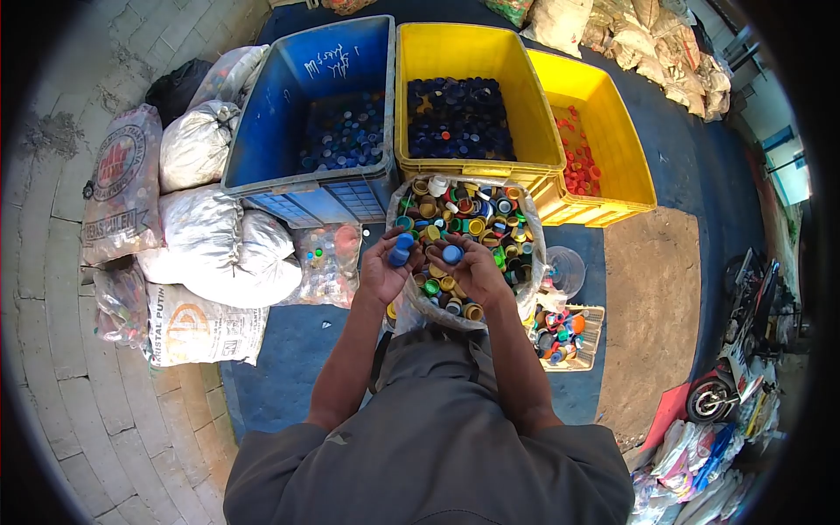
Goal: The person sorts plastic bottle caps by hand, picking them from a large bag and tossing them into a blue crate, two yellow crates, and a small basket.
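Blue bin (363, 199) beyond left hand (381, 269): handwriting, illegible. Left of that hand, upper sack (122, 188) reads "PULEN"; lower sack (208, 328), "PUTIH". Bag (535, 219) of mixed caps beneath both hands. Left hand curled, gripping blue caps (402, 249); right hand (479, 269) part-closed, pinching blue cap (452, 255).

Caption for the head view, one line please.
Left hand and right hand hold blue caps over a sack of mixed caps, blue crate and yellow crates beyond.
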Action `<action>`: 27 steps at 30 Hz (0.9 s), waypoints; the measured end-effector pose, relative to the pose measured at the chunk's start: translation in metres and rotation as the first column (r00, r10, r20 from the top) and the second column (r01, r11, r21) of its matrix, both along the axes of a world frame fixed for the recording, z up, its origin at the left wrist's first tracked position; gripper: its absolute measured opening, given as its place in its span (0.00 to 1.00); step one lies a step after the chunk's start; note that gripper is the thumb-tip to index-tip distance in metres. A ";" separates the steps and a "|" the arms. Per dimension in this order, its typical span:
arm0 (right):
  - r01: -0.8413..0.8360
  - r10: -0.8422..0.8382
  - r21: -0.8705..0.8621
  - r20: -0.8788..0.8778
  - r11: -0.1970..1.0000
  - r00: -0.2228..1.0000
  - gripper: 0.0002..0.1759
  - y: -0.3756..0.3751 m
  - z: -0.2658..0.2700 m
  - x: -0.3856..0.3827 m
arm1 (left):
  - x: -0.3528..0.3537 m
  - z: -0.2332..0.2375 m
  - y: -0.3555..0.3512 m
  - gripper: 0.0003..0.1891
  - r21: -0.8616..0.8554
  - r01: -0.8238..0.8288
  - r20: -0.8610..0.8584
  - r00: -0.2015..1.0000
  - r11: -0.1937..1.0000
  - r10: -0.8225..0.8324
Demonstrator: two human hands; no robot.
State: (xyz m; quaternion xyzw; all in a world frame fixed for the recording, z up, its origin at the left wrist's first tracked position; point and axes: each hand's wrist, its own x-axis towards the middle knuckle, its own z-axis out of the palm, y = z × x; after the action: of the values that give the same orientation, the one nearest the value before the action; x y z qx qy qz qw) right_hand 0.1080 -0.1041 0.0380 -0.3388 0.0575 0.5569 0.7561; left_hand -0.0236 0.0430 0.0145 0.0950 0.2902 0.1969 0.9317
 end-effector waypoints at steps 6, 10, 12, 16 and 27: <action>-0.003 0.004 -0.012 0.111 1.000 0.994 0.26 0.079 0.023 0.013 | 0.013 0.032 0.076 0.16 -0.008 -0.104 0.143 0.984 0.995 0.104; -0.021 0.026 -0.025 0.225 0.999 0.974 0.18 0.156 0.035 0.032 | 0.042 0.047 0.138 0.14 0.036 -0.216 0.099 0.972 0.976 0.211; -0.016 0.032 -0.056 0.291 0.998 0.956 0.11 0.186 0.047 0.037 | 0.054 0.044 0.168 0.15 0.060 -0.205 0.131 0.972 0.977 0.196; -0.046 0.036 0.020 0.344 0.999 0.938 0.10 0.213 0.052 0.044 | 0.060 0.062 0.188 0.33 0.036 -0.147 0.218 0.966 0.988 0.136; 0.346 -0.290 -0.059 0.428 0.936 0.856 0.27 0.036 0.013 0.049 | -0.024 0.019 0.100 0.20 0.449 0.077 0.065 0.991 0.890 -0.119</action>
State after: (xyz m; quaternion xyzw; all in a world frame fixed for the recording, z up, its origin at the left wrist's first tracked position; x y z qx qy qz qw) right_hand 0.1565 -0.0686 0.0509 -0.4844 -0.0108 0.3348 0.8081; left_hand -0.0480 0.1428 0.0332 0.3110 0.1896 0.2151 0.9061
